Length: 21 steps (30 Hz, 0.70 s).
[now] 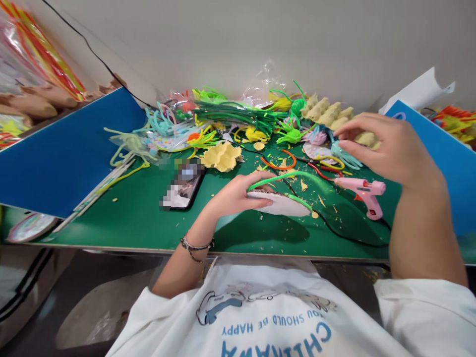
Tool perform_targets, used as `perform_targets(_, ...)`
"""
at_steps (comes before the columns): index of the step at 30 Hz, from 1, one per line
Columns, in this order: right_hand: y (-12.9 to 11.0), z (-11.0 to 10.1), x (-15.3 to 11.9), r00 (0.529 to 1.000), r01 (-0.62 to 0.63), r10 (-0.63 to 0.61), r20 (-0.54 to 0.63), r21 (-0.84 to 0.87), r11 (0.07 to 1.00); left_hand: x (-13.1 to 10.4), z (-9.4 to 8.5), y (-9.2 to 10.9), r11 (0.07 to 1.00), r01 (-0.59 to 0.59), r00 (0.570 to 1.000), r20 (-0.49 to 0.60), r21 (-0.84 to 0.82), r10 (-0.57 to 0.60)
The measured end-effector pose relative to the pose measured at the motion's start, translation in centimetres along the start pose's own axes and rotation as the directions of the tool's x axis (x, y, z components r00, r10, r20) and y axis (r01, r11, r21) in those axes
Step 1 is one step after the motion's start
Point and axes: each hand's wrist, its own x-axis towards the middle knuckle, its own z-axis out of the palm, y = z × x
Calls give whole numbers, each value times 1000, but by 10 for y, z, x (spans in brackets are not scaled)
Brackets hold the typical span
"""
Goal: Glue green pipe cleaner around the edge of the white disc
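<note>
My left hand (235, 197) pinches a white cardboard disc (278, 204) by its left side, above the front part of the table. A green pipe cleaner (277, 178) rises from my left fingers and arches over the disc, while a green stretch also lies along the disc's right edge. My right hand (386, 144) is raised at the right, thumb and fingers apart, with nothing visible between them. Behind it stands a strip of egg carton (327, 111). Below lie a pink glue gun (366, 193), red-handled pliers (323, 171) and yellow-handled scissors (330, 161).
A phone (184, 186) and a torn egg carton piece (222, 156) lie left of centre. Pipe cleaner bundles (241, 115) line the wall. Blue panels (70, 153) flank the green table (156, 230). The black cord (342, 237) crosses the right side among scraps.
</note>
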Motion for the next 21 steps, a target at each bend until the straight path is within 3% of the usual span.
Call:
perform_targets(4,14,-7,-38,989,-151,150,-21,-49,987,1,1,3,1000,-5,1000,1,6,5)
perform_targets(7,21,-2,-72,948,-308,304,-90,-26,951,1,4,8,1000,-25,1000,-14,-18,24)
perform_targets(9,25,5,-96,895,-417,415,-163,26,909,1,7,9,999,-50,998,-27,4,50)
perform_targets(11,30,14,-120,805,-521,519,-287,77,850,2,8,10,993,-87,995,-30,74,90)
perform_targets(14,42,31,-150,663,-615,581,-473,98,782,2,10,11,980,-125,991,-29,155,131)
perform_targets(17,57,51,-169,555,-676,629,-544,145,722,3,11,13,975,-127,990,-37,184,136)
perform_targets(19,67,65,-175,533,-692,651,-541,165,703,5,12,14,972,-130,989,-41,195,140)
perform_targets(21,75,77,-178,560,-688,661,-499,165,707,6,13,14,971,-129,989,-48,200,142)
